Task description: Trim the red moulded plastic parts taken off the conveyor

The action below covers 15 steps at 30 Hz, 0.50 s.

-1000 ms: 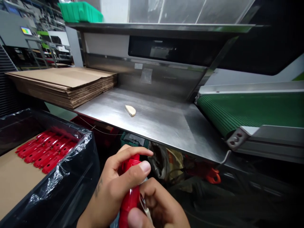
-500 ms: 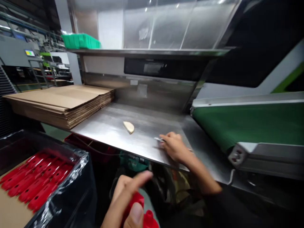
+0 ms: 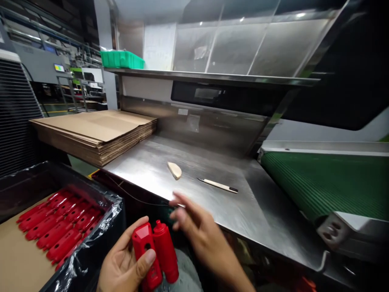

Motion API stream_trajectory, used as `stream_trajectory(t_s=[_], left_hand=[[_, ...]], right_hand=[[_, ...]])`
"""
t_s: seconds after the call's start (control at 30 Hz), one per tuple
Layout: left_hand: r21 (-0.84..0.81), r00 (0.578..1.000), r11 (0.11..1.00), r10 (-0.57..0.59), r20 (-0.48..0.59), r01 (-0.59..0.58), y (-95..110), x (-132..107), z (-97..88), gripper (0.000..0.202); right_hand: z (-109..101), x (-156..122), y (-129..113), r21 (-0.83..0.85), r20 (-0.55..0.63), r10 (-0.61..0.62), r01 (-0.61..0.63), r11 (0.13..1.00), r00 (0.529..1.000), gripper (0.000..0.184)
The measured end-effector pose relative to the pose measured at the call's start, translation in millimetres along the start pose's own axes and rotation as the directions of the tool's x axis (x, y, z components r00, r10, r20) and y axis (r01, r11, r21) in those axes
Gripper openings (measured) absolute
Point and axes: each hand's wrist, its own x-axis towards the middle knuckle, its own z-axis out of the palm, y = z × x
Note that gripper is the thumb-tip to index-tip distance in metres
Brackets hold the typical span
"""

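My left hand (image 3: 126, 259) is closed around a red plastic part (image 3: 148, 253) with a dark hole and an angled top. Close beside it stands a red cylindrical piece (image 3: 165, 252) with a small nozzle-like tip; whether the two are joined I cannot tell. My right hand (image 3: 202, 231), somewhat blurred, hovers to the right of them with fingers apart and holds nothing. On the steel table (image 3: 194, 156) lies a slim craft knife (image 3: 217, 185) with a pale handle and black end. Left of the knife rests a cream half-round piece (image 3: 174, 170).
At left, a plastic-lined box (image 3: 117, 207) holds several red parts (image 3: 62, 239) in rows on cardboard. A stack of flat cardboard (image 3: 100, 129) covers the table's left end. A green conveyor belt (image 3: 328, 182) runs at right. One green bin (image 3: 121, 60) sits on the shelf above.
My right hand has let go of the craft knife, now lying on the table, and has come back toward the red pieces. The left hand has turned its red part into fuller view.
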Motion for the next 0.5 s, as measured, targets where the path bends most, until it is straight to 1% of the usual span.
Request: stream_trajectory(t_s=[0.03,0.07,0.1,0.13,0.2,0.23,0.27,0.33,0.37,0.4,0.43,0.47,0.5], left_hand=[[0.031,0.999,0.999,0.032,-0.012,-0.032,3.7,-1.9,0.2,0.076],[0.067,0.998,0.996,0.061,-0.015,-0.06,6.8,-3.3,-0.6,0.071],[0.107,0.996,0.99,0.093,-0.012,-0.092,9.2,-4.3,-2.0,0.065],[0.147,0.991,0.98,0.132,-0.001,-0.13,10.9,-5.0,-3.8,0.061],[0.207,0.979,0.957,0.193,0.065,-0.202,12.2,-5.4,-7.4,0.062],[0.215,0.974,0.953,0.19,0.122,-0.213,11.6,-5.4,-8.6,0.066],[0.211,0.968,0.957,0.163,0.189,-0.202,10.3,-5.4,-9.3,0.067],[0.183,0.949,0.973,0.078,0.304,-0.139,5.4,-5.4,-9.2,0.065],[0.164,0.941,0.981,0.038,0.336,-0.098,2.2,-5.4,-8.8,0.062],[0.141,0.937,0.988,0.011,0.35,-0.064,-1.2,-5.3,-8.2,0.059],[0.111,0.936,0.993,0.0,0.353,-0.042,-4.3,-5.1,-7.6,0.059],[0.076,0.937,0.997,0.001,0.349,-0.03,-7.0,-4.7,-7.1,0.061],[0.039,0.939,0.999,0.002,0.343,-0.017,-9.1,-4.0,-6.6,0.063]], right_hand=[[13.9,-18.2,-1.1,0.226,0.104,0.035,-0.058,0.972,0.994,0.051],[25.5,-33.4,-1.1,0.367,0.168,0.038,-0.098,0.925,0.985,0.05],[34.7,-45.1,-0.7,0.478,0.202,0.037,-0.131,0.869,0.979,0.048],[41.5,-52.9,-0.6,0.539,0.202,0.035,-0.141,0.83,0.979,0.045],[49.2,-58.9,-2.9,0.541,0.13,0.022,-0.089,0.836,0.991,0.038],[50.9,-58.8,-4.6,0.521,0.094,0.012,-0.059,0.851,0.996,0.034],[51.8,-58.2,-5.5,0.496,0.078,-0.004,-0.035,0.868,0.997,0.032],[52.8,-58.9,0.0,0.436,0.041,-0.052,0.029,0.9,0.998,0.029],[52.9,-62.1,8.5,0.39,-0.008,-0.056,0.054,0.919,0.998,0.029],[52.3,-68.0,21.3,0.337,-0.087,-0.031,0.059,0.94,0.996,0.03],[50.4,-76.8,38.3,0.277,-0.204,0.027,0.031,0.96,0.979,0.033],[46.8,-88.3,58.3,0.215,-0.349,0.108,-0.032,0.976,0.931,0.039],[41.1,-101.9,79.8,0.194,-0.483,0.216,-0.137,0.971,0.849,0.048]])
